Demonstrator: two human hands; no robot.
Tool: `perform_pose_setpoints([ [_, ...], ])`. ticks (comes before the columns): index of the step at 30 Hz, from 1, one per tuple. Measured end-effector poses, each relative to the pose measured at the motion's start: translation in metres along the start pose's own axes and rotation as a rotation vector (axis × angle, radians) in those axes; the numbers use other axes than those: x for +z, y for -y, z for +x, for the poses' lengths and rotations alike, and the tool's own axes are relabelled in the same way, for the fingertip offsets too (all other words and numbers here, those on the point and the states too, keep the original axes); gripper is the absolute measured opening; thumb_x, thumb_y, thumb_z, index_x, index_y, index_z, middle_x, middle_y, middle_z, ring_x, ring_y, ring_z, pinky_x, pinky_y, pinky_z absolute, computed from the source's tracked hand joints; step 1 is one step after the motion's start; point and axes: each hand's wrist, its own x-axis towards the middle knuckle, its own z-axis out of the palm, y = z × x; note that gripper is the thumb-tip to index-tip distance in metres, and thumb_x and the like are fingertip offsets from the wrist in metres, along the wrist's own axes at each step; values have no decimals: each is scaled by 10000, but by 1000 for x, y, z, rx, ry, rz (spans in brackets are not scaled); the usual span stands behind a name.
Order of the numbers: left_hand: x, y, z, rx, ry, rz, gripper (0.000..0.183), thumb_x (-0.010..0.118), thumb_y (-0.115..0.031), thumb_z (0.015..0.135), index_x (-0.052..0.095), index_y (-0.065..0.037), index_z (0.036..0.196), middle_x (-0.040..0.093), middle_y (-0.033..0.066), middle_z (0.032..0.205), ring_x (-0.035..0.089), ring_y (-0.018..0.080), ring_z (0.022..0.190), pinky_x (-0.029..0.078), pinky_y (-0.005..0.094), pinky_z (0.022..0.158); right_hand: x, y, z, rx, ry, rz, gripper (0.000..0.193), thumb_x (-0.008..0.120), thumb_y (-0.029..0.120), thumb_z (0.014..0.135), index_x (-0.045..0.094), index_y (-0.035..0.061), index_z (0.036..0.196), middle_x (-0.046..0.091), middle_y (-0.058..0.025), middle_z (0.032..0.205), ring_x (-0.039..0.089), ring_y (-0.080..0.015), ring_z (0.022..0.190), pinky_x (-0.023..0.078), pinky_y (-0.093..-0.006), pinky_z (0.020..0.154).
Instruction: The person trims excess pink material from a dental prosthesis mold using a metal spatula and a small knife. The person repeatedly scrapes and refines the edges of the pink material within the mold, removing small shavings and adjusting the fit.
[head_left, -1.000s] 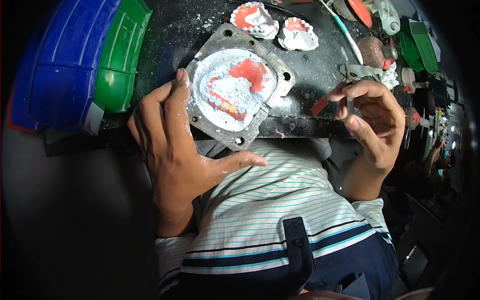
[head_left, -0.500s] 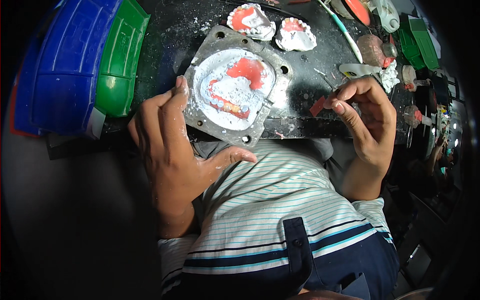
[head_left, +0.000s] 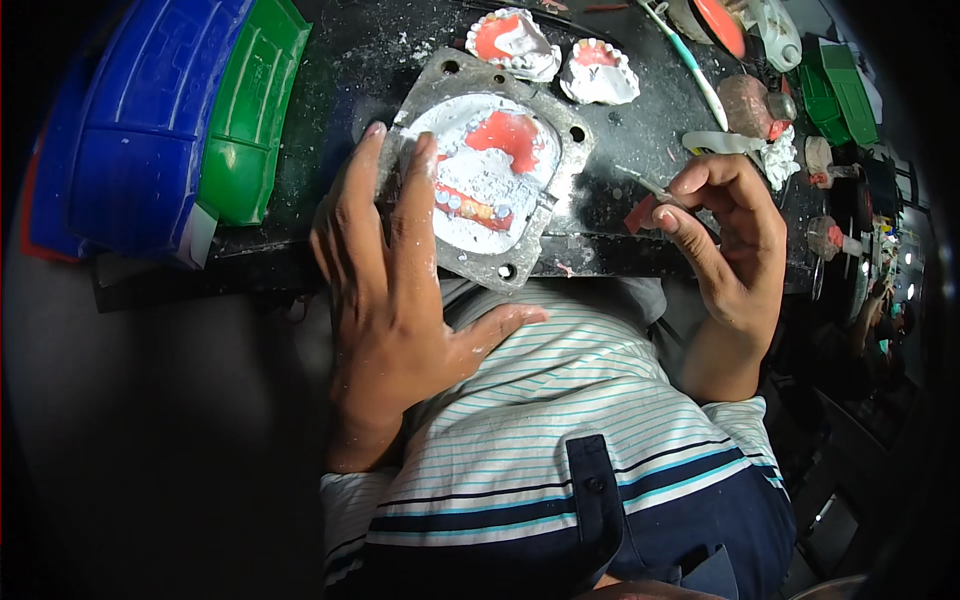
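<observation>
A grey metal dental flask half (head_left: 462, 78), filled with white plaster (head_left: 478, 240), lies tilted on the black bench near its front edge. Set into the plaster are a red wax plate (head_left: 508, 138) and a row of teeth in red wax (head_left: 472, 207). My left hand (head_left: 385, 290) is spread open, its dusty fingertips over the flask's left side and its thumb held away. To the right, my right hand (head_left: 735, 230) pinches a thin metal carving tool (head_left: 645, 181), tip toward the flask. Near those fingertips is a small red wax piece (head_left: 640, 214).
Two plaster models with teeth (head_left: 515, 45), (head_left: 598, 72) sit behind the flask. Blue (head_left: 145, 130) and green (head_left: 255, 110) bins stand at left. A white-and-teal brush-like handle (head_left: 690, 65), a glass burner-like jar (head_left: 745, 105) and crumpled white material (head_left: 780, 157) lie at right.
My left hand has moved right, its fingers now reaching farther over the flask. The carving tool in my right hand has swung its tip further left. The view has shifted slightly.
</observation>
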Motion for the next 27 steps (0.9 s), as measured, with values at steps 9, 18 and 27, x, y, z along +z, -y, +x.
perform_pose_setpoints([
  [9,-19,27,58,256,59,-26,1214,880,-749,631,586,5,1535,539,215,1630,485,456,1508,366,569,1241,-2,3,0,-26,44,-155,225,861,-25,908,682,-45,1043,721,-86,979,725,-121,900,573,-254,840],
  [18,2,35,76,344,311,-158,1168,959,-672,558,624,-107,1524,595,138,1593,453,425,1550,321,620,1260,0,13,5,-32,85,-326,215,881,28,896,710,-35,1010,743,-71,903,714,-111,832,570,-272,747],
  [27,0,-4,57,97,113,182,1162,881,-725,676,559,-22,1544,543,249,1588,500,466,1477,373,596,1210,10,16,48,-381,288,-548,226,897,84,846,742,31,1003,762,-89,900,711,-277,763,520,-368,629],
])
